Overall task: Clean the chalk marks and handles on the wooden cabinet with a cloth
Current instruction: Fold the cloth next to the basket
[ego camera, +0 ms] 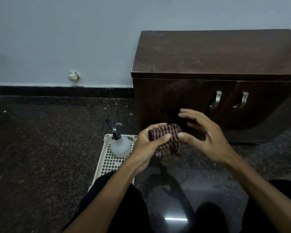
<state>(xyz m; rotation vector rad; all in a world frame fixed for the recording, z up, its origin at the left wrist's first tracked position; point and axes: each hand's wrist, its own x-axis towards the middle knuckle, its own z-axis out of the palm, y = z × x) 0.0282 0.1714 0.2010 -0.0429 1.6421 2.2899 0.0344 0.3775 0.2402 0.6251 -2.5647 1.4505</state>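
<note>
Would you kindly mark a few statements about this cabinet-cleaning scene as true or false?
1. The left hand grips the brown striped cloth. True.
2. The dark wooden cabinet has two curved metal handles on its doors. True.
3. The white plastic spray bottle stands on the cabinet. False: the bottle stands in the white perforated plastic tray on the floor.
4. The right hand grasps a handle. False: it is open beside the cloth.

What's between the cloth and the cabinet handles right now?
Head view: only spread fingers of the right hand cross between cloth and handles; otherwise bare cabinet door.
</note>
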